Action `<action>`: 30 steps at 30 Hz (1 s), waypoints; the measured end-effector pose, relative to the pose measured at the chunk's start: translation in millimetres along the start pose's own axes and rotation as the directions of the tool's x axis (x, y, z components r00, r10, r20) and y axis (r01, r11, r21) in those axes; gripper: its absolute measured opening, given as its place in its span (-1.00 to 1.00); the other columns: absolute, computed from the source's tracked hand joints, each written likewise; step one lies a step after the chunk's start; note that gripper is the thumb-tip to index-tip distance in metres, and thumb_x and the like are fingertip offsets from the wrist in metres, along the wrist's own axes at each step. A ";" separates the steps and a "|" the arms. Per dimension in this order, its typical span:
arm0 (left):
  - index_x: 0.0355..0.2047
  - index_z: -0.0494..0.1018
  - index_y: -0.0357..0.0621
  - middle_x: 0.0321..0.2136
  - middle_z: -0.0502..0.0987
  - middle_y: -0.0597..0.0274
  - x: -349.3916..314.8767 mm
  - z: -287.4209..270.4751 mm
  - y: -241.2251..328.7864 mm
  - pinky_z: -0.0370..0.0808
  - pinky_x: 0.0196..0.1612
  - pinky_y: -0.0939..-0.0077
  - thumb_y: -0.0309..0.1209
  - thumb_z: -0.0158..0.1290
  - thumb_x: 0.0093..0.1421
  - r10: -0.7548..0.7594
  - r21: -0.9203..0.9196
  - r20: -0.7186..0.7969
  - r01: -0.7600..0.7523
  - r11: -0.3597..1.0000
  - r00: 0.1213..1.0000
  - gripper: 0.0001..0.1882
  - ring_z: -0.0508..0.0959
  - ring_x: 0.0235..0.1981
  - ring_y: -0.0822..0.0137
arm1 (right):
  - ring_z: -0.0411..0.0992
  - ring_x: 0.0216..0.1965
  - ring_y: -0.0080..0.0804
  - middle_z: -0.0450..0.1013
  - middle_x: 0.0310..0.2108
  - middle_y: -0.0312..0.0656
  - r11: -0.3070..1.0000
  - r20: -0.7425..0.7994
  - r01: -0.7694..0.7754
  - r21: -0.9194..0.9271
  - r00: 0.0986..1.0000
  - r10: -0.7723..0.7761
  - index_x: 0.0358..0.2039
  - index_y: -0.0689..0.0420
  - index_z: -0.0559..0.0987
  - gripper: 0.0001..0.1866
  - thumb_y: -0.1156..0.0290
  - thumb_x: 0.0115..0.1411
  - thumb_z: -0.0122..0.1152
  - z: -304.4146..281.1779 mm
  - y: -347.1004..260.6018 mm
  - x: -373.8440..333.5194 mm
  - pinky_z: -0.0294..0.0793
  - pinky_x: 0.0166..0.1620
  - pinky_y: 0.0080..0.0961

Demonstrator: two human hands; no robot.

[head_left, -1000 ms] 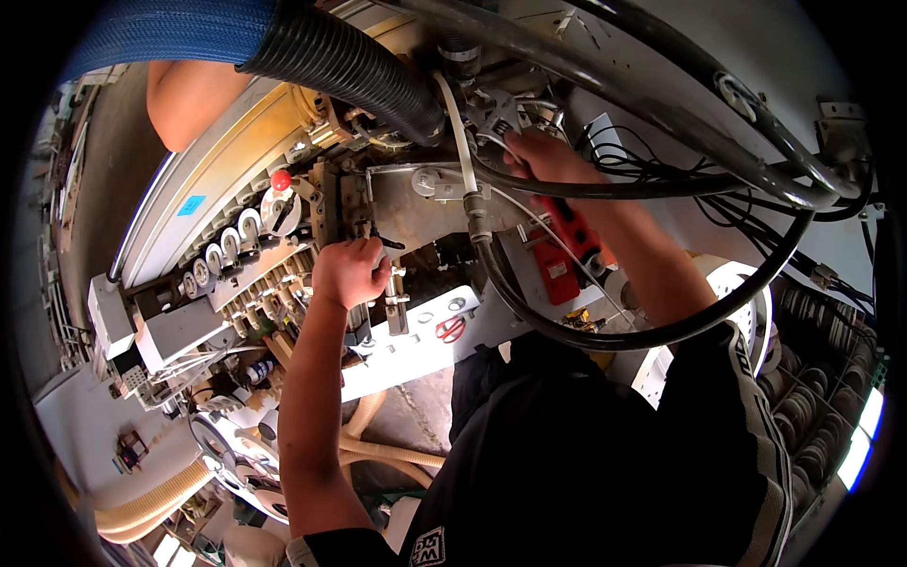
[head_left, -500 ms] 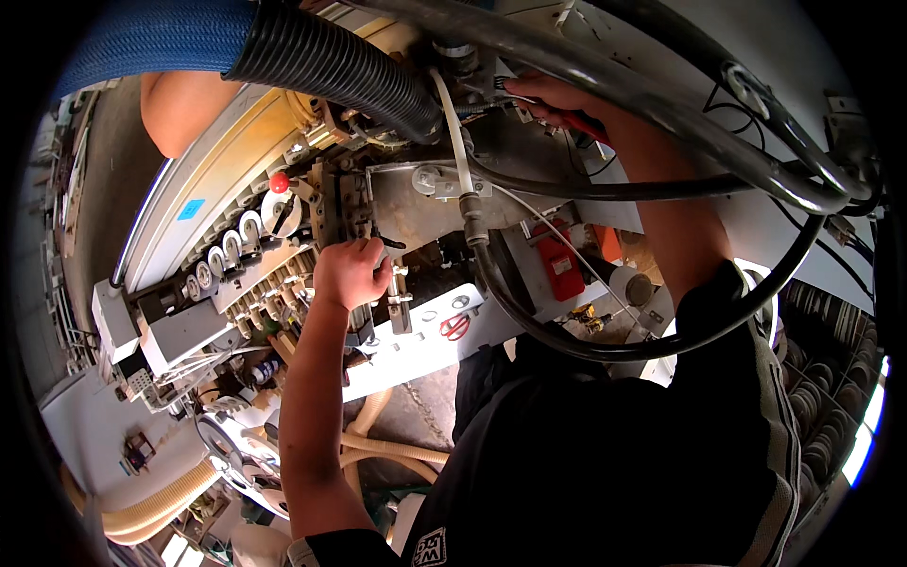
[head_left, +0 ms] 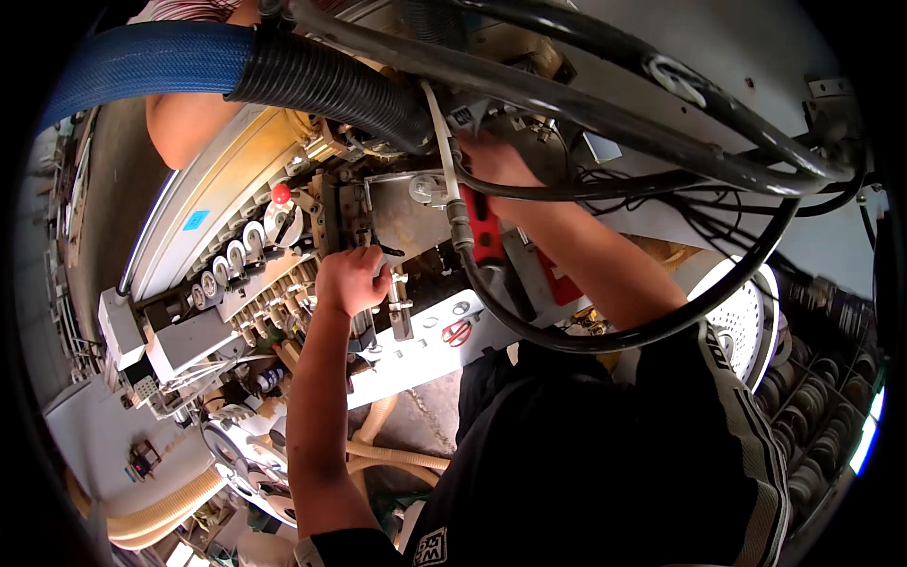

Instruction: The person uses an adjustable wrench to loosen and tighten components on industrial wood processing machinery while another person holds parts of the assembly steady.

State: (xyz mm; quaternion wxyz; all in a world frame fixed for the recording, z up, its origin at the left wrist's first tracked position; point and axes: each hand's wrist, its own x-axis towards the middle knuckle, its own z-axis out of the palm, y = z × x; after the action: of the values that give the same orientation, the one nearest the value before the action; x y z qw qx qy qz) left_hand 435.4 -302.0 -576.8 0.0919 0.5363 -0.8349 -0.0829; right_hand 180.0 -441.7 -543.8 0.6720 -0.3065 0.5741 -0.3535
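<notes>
Red plastic marks the tool handle (head_left: 484, 227) sticking out below the right hand (head_left: 496, 163), which is wrapped tight around its top, up against the grey metal machine head (head_left: 406, 213). Lower left, the left hand (head_left: 351, 280) is closed in a fist around an upright metal lever (head_left: 397, 300), just beside the grey plate. A small blue square label (head_left: 196, 220) sits on the cream curved panel (head_left: 203, 189); a red round sticker (head_left: 457, 332) lies on the white housing (head_left: 416, 359).
</notes>
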 end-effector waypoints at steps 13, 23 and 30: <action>-0.56 0.38 -0.05 -0.65 0.48 0.27 1.2 2.8 -2.9 0.48 -0.58 0.24 -0.36 0.20 0.03 0.024 0.005 -0.005 -0.024 1.000 1.000 -0.81 0.55 -0.60 0.15 | 0.24 -0.63 -0.59 0.27 -0.61 -0.43 0.841 0.279 0.055 -0.539 0.953 0.116 -0.35 0.08 0.42 -0.52 -0.11 0.44 -0.07 -100.9 -33.7 50.9 0.32 -0.53 -0.49; -0.56 0.38 -0.05 -0.65 0.48 0.27 -0.6 3.2 -3.9 0.49 -0.57 0.25 -0.35 0.20 0.03 0.024 0.009 0.007 -0.024 1.000 1.000 -0.80 0.56 -0.60 0.16 | 0.25 -0.69 -0.63 0.25 -0.67 -0.42 0.711 0.451 0.200 -0.674 0.874 0.182 -0.40 0.10 0.42 -0.53 -0.06 0.43 0.00 -95.5 -89.3 77.2 0.33 -0.59 -0.54; -0.56 0.38 -0.06 -0.65 0.47 0.27 1.8 3.4 -3.1 0.49 -0.56 0.24 -0.35 0.19 0.03 0.025 -0.009 -0.012 -0.026 1.000 1.000 -0.81 0.55 -0.60 0.15 | 0.36 -0.50 -0.44 0.39 -0.48 -0.20 0.955 0.220 -0.137 0.261 0.972 0.080 -0.22 0.16 0.49 -0.64 0.07 0.44 0.05 -35.0 31.3 60.5 0.44 -0.46 -0.36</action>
State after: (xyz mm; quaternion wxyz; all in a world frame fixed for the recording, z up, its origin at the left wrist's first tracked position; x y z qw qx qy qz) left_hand 436.6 -304.8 -580.7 0.1003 0.5256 -0.8408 -0.0824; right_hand 154.8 -474.4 -608.3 0.7825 -0.2132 0.4625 -0.3582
